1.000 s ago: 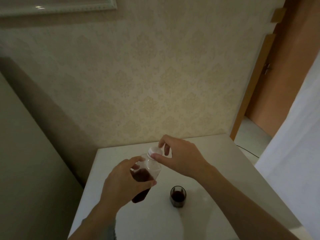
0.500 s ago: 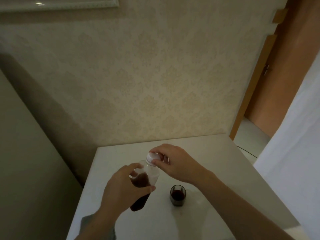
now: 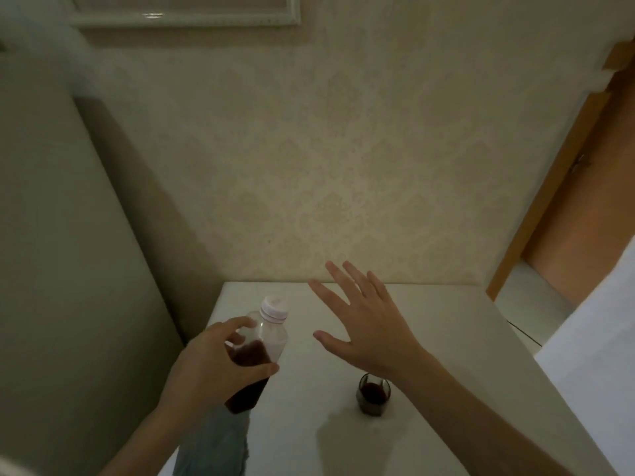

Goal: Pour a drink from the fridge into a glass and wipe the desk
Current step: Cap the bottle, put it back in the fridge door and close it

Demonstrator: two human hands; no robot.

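Left hand (image 3: pixel 213 365) wrapped around the middle of a clear plastic bottle (image 3: pixel 261 352), thumb across the front, fingers curled behind; bottle tilted, white cap (image 3: pixel 274 307) screwed on top and leaning up and to the right, dark red drink filling roughly the lower half. Bottle base hanging over the near left part of the white bench (image 3: pixel 446 338), whether touching the surface cannot be told. Right hand (image 3: pixel 367 328) wide open, palm down, fingers spread and pointing toward the wall, gripping nothing, hovering above the bench, near the bottle's right side but apart from it. Small glass (image 3: pixel 374 393) standing upright on the bench just below the right wrist, holding dark red drink, apart from the bottle and to its right. Pale blue-grey cloth, perhaps denim (image 3: pixel 213 444), visible beneath the left forearm at the bench's near left edge. Cream patterned wallpaper (image 3: pixel 326 166) behind the bench, a white picture frame (image 3: pixel 185 15) high on it, a wooden door frame (image 3: pixel 549 201) at far right, a plain greyish panel (image 3: pixel 62 269) along the left.
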